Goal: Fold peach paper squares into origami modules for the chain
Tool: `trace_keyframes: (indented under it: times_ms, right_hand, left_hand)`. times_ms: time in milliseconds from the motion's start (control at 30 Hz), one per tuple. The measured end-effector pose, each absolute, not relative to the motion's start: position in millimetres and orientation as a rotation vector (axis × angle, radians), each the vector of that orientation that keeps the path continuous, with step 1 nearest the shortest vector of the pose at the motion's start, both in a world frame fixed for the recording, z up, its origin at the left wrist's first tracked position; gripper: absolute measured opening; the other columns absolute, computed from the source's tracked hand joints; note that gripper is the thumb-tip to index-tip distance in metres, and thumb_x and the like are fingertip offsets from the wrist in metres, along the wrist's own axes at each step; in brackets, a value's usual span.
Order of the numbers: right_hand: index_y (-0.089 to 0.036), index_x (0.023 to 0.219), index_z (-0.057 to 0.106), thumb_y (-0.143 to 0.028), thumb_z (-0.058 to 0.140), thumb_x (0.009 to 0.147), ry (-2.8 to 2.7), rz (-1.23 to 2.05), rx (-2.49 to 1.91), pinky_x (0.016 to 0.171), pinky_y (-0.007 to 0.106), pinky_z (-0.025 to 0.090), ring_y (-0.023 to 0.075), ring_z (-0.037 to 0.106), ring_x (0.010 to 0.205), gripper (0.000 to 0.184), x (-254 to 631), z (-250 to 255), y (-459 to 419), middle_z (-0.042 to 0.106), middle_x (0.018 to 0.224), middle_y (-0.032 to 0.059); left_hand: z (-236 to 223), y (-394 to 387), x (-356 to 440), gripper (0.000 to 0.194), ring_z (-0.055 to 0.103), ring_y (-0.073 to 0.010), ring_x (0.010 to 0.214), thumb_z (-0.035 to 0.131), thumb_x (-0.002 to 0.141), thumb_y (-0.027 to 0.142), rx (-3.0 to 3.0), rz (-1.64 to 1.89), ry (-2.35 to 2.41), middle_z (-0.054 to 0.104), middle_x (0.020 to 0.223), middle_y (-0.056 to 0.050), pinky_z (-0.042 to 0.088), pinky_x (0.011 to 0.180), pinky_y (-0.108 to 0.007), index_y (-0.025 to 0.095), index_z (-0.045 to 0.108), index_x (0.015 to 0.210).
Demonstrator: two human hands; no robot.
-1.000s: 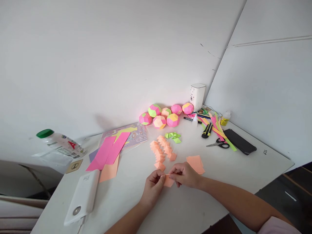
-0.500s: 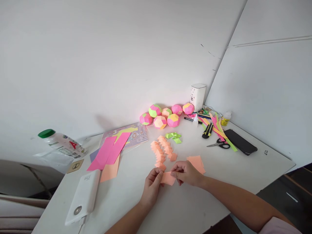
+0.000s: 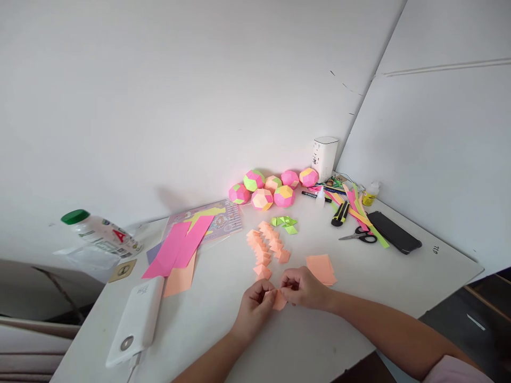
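Observation:
Between my fingers is a small piece of peach paper (image 3: 280,300), partly hidden by the fingertips. My left hand (image 3: 255,308) pinches its left side, and my right hand (image 3: 304,289) pinches its upper right, the two hands almost touching. Just beyond them lie two rows of folded peach paper units (image 3: 261,250). Several folded green units (image 3: 285,222) rest behind those rows. To the right of my right hand sits a stack of peach paper squares (image 3: 320,268).
Several faceted paper balls (image 3: 262,199) stand by the wall. At right are scissors (image 3: 361,235), a box cutter (image 3: 340,214), a black phone (image 3: 393,232) and paper strips. Pink sheets (image 3: 179,247), a white power bank (image 3: 138,322) and a green-capped bottle (image 3: 101,233) occupy the left.
My left hand has shifted slightly right, closer to my right hand. Less of the peach paper shows between them, and it looks narrower than before.

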State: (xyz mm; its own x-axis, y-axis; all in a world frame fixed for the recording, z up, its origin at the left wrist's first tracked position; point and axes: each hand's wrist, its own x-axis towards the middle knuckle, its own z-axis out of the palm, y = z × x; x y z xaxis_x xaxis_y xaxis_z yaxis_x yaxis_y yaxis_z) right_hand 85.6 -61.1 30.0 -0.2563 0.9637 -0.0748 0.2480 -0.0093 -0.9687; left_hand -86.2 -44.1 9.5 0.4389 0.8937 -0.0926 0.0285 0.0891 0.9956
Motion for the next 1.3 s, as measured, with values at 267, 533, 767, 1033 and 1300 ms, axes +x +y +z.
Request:
trace_keyframes:
  times_ms: [267, 533, 767, 1033, 1300]
  right_hand:
    - [-0.019, 0.06, 0.044, -0.01, 0.049, 0.067, -1.539, 1.081, -1.296, 0.044, 0.021, 0.031, 0.0093, 0.039, 0.047, 0.013, 105, 40, -54, 0.042, 0.051, -0.0058]
    - [-0.017, 0.072, 0.057, -0.022, 0.055, 0.078, -1.677, 1.115, -1.147, 0.05, 0.022, 0.037, 0.0107, 0.046, 0.055, 0.008, 94, 31, -57, 0.053, 0.062, -0.0018]
    - [-0.016, 0.064, 0.054, -0.014, 0.053, 0.072, -1.723, 1.119, -1.204, 0.044, 0.019, 0.034, 0.0083, 0.043, 0.049, 0.008, 89, 24, -61, 0.05, 0.056, -0.0033]
    - [-0.017, 0.061, 0.046, -0.011, 0.052, 0.069, -1.65, 1.137, -1.219, 0.043, 0.019, 0.032, 0.0084, 0.041, 0.048, 0.012, 95, 25, -59, 0.046, 0.054, -0.0048]
    - [-0.019, 0.069, 0.044, -0.032, 0.053, 0.082, -1.454, 1.278, -1.258, 0.051, 0.023, 0.041, 0.0117, 0.051, 0.055, 0.021, 97, 28, -54, 0.047, 0.061, -0.0042]
  left_hand:
    - [8, -43, -88, 0.024, 0.034, -0.0088, 0.053, 0.06, 0.079, 0.038, 1.109, 0.875, 0.939, 0.039, 0.06, 0.005, 0.03, 0.05, -0.019, 0.018, 0.05, 0.068]
    - [10, -45, -88, 0.024, 0.038, -0.0102, 0.057, 0.056, 0.081, 0.038, 1.256, 0.824, 0.905, 0.042, 0.061, 0.005, 0.033, 0.056, -0.02, 0.018, 0.051, 0.068]
    - [7, -44, -88, 0.018, 0.039, -0.011, 0.06, 0.054, 0.081, 0.031, 1.381, 0.738, 0.88, 0.045, 0.064, 0.003, 0.033, 0.058, -0.021, 0.017, 0.052, 0.069]
    - [6, -45, -88, 0.022, 0.034, -0.0081, 0.054, 0.056, 0.081, 0.036, 1.243, 0.749, 0.876, 0.04, 0.061, 0.006, 0.03, 0.051, -0.019, 0.018, 0.048, 0.071]
    - [14, -45, -85, 0.029, 0.043, -0.0095, 0.054, 0.058, 0.08, 0.046, 1.119, 0.826, 0.929, 0.045, 0.062, 0.005, 0.037, 0.052, -0.02, 0.019, 0.048, 0.072]
